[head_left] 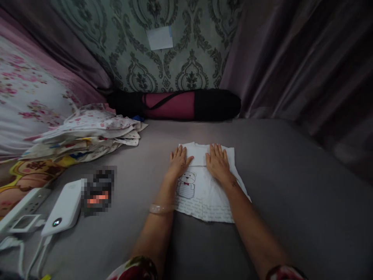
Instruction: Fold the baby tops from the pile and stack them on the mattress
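Note:
A small white shirt with a printed bear and rows of lettering lies spread on a grey sheet. My left hand rests flat on its upper left part, thumb held away from the fingers. On the upper right part lies my right hand, palm down, with the fingers stretched forward. Neither hand grips the cloth. Parts of the shirt under both hands and forearms are hidden. A pale bangle sits on my left wrist.
Left of me are a clothes pile, a power bank with cables, a power strip and a blurred-out dark object. A long black and maroon bag lies against the patterned wall. Curtains hang at the right.

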A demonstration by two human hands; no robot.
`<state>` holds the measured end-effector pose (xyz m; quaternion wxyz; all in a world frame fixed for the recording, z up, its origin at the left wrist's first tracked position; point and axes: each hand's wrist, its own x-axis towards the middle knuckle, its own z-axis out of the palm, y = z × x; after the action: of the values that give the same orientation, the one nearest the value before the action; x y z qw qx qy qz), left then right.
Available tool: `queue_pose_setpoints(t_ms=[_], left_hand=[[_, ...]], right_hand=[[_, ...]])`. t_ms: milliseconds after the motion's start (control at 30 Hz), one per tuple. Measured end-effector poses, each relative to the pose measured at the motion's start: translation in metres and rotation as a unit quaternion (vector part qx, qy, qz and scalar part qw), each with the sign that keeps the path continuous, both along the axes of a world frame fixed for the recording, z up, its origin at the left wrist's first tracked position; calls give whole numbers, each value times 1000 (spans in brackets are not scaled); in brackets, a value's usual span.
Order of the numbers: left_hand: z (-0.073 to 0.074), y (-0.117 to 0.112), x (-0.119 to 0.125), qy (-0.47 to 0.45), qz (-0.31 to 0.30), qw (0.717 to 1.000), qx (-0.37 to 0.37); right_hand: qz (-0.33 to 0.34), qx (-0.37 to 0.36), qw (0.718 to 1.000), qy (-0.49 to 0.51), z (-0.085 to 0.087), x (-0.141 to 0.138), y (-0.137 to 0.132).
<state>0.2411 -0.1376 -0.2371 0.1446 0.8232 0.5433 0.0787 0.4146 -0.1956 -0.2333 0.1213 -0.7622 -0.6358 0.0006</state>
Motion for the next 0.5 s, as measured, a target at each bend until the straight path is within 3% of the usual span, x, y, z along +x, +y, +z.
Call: queue_pose_setpoints(t_ms=[233,400,500], left_hand=[[-1,1,-2,-4,5,1000,-12],[4,1,-5,-23,-1,999,-23],[7,3,-8,-53,-2,998,-22]], right_hand=[[-18,-41,999,-4,-6,2,1],[-31,-105,993,37,7,3,5],[-66,-95,992,42,12,6,5]])
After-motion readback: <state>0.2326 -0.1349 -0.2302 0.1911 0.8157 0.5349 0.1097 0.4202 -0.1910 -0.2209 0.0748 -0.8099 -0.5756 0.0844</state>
